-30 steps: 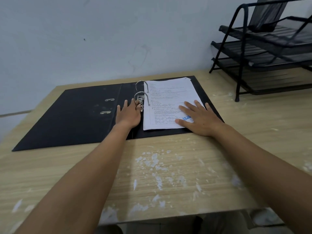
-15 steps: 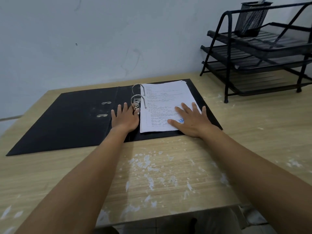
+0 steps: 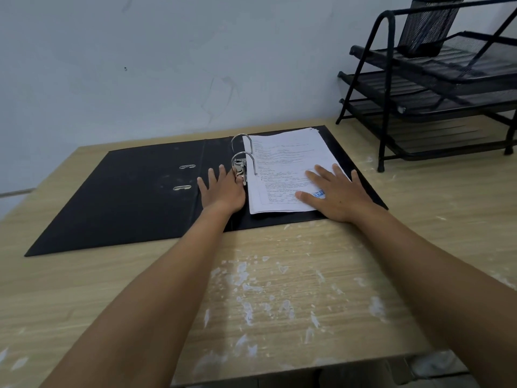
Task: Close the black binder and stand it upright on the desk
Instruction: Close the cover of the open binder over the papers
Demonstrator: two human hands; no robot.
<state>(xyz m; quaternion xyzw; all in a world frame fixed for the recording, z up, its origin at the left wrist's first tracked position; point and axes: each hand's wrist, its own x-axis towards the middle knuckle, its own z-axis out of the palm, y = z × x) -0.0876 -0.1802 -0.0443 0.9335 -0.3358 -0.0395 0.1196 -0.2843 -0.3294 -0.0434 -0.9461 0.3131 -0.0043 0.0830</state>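
Light wood desk (image 3: 279, 289), white flecks across its near middle.
An open black binder (image 3: 126, 197) lies flat on it; a black wire tray rack (image 3: 436, 88) stands far right.

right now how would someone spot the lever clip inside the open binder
Find the black binder lying open flat on the wooden desk. At its spine, by the left hand, sits the small silver lever clip under the nearer metal ring. It is the only shiny flat part between the rings and the paper stack.

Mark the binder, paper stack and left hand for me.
black binder (image 3: 134, 197), head view, on the bare open left cover.
paper stack (image 3: 285, 158), head view, on the top sheet's upper half.
left hand (image 3: 223, 191), head view, on the back of the hand.
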